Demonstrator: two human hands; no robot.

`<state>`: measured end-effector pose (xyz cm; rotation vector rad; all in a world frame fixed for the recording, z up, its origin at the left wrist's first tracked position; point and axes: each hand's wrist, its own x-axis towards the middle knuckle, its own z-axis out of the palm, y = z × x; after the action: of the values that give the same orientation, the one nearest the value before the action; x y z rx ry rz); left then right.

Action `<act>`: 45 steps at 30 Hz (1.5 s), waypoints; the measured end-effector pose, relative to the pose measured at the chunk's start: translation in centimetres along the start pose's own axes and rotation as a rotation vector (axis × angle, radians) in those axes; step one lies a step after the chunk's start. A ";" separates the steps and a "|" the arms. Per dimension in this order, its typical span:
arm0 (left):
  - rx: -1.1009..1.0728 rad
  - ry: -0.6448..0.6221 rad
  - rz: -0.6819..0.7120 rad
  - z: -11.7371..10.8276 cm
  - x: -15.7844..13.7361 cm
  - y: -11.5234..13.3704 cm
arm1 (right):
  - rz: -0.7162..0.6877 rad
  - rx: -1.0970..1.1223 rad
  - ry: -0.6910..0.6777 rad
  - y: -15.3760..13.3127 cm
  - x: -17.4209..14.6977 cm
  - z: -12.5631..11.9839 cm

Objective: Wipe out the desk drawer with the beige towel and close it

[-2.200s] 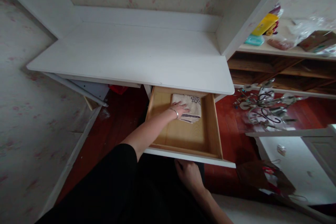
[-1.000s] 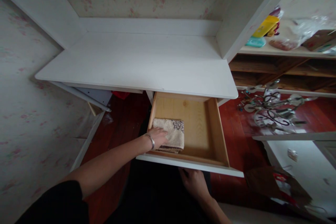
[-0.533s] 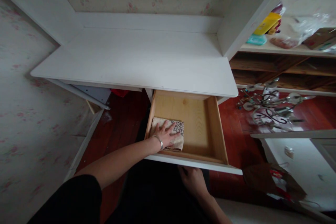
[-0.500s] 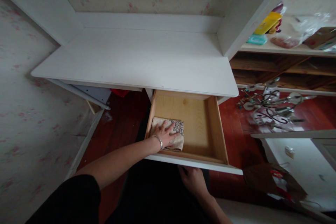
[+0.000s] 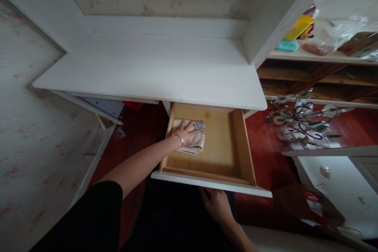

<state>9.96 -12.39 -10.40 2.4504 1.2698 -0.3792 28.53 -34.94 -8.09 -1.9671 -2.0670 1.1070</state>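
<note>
One folded beige cloth (image 5: 199,142) with a curly dark pattern lies inside one pale wooden drawer (image 5: 226,153), at its left side. The left hand (image 5: 185,133) sits flat on it, grip loose, fingers spread — both were nearer the front before. The right hand (image 5: 217,204) is tucked below — I can't tell its grip.

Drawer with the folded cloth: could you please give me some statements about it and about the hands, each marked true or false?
1. The left hand rests on the folded cloth inside the drawer. True.
2. The cloth fills the whole drawer. False: bare wood shows to its right.
3. The right hand is outside the drawer, at its front panel. True.
4. Both wrists are bare. False: the left wears a silver bracelet.
</note>
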 end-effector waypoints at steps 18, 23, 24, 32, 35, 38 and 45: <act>-0.093 0.088 -0.030 -2.9 8.2 7.8 | -0.003 0.014 -0.020 -0.5 0.3 -0.8; -0.084 0.067 0.087 -1.8 8.7 11.7 | 0.015 0.042 -0.019 -0.6 0.0 -1.1; -0.079 0.076 0.106 -1.5 8.4 12.4 | 0.021 0.042 -0.029 -0.6 -0.2 -1.1; -0.045 0.016 0.117 0.1 5.1 16.7 | 0.038 0.029 -0.056 -1.2 -1.4 -1.6; -0.048 -0.018 0.126 0.0 3.9 17.5 | 0.030 0.030 -0.051 -1.3 -1.6 -1.6; -0.066 -0.072 0.123 0.3 2.3 17.4 | 0.024 0.015 -0.043 -1.2 -1.6 -1.4; -0.024 -0.205 -0.060 2.6 -3.9 12.3 | 0.028 0.014 -0.056 -0.9 -1.3 -0.9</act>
<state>17.72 -22.95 -8.90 2.2897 1.2546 -0.6105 28.43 -35.62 -6.43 -1.9876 -2.0588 1.1918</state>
